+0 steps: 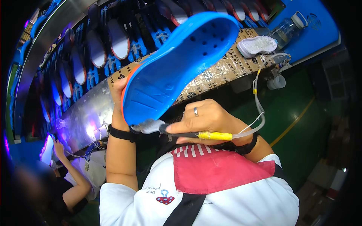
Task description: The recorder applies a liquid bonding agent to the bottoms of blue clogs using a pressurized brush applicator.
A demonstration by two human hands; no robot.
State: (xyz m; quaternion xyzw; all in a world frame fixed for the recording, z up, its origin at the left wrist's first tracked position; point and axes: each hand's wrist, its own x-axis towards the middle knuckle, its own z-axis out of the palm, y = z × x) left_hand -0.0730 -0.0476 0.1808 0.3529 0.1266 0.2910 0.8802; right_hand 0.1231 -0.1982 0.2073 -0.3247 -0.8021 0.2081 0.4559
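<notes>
My left hand grips the edge of a large blue shoe-shaped piece, perhaps a shoe sole, tilted up in front of me. It has round holes toward its far end, ridges near its lower end and an orange edge along the left. Most of the left fingers are hidden behind it. My right hand is closed around a brush with a dark handle, yellow wrapping and a clear tube running from its end. The pale bristles touch or nearly touch the blue piece's lower rim.
Behind stands a rack of shoe pieces on blue holders. A cardboard-covered ledge carries a white sole; a clear jug stands beyond it. A tube hangs at right. Another person's arm holds a lit sole at left.
</notes>
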